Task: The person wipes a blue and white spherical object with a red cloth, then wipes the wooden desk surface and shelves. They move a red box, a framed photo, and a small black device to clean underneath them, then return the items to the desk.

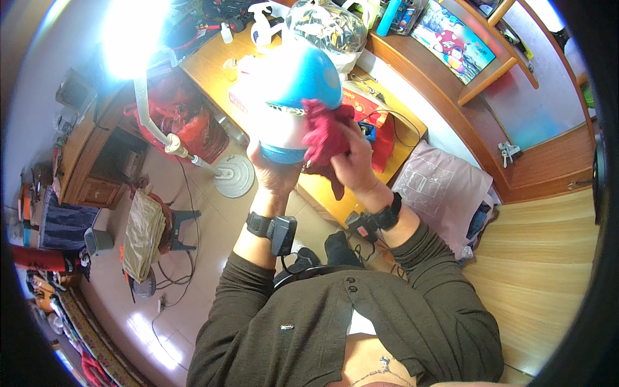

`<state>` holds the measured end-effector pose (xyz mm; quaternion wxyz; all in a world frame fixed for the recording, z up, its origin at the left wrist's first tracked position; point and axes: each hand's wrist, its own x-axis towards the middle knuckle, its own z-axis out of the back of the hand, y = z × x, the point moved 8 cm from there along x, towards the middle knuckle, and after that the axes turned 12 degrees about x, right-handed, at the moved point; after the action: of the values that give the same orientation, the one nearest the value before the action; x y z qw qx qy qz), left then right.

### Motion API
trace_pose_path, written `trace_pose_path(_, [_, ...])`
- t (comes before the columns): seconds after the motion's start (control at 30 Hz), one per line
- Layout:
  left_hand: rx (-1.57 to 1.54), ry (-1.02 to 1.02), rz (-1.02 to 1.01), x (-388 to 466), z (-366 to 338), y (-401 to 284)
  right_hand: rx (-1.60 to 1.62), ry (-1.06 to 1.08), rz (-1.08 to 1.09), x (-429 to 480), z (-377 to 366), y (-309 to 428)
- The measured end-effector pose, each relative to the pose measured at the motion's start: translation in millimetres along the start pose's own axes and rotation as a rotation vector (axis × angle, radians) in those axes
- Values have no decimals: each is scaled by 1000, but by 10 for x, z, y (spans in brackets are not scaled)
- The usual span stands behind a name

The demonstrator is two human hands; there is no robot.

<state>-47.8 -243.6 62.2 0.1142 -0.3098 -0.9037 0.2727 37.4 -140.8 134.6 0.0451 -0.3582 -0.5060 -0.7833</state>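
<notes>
A rounded object with a blue domed top, a white body and a blue base (283, 153) is held up in front of me, over the wooden table. My left hand (276, 169) grips it from below at its blue base. In my right hand (357, 157) is a bunched dark red cloth (325, 133), pressed against the right side of the white body. Glare washes out much of the object's left side. The cloth covers part of its right side.
On the table (208, 55) are a white spray bottle (261, 29), a filled clear plastic bag (329, 29) and a red box (362, 106). A bright lamp on a white flexible stand (142, 104) is at the left. A stool (184, 227) stands on the floor.
</notes>
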Motion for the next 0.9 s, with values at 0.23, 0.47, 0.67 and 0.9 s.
trace_pose_path(0.23, [-89, -63, 270, -77, -67, 117, 762, -154, -709, -243, 71, -846])
trace_pose_path(0.47, [-190, 4, 321, -60, -23, 261, 386, -48, -435, -7, 175, -548])
trace_pose_path(0.67, [-199, -77, 126, 39, 185, 207, -309, 147, 97, -34, -136, 290])
trace_pose_path(0.9, [-23, 95, 206, -56, -10, 161, 669, -137, -790, -242, 68, -784])
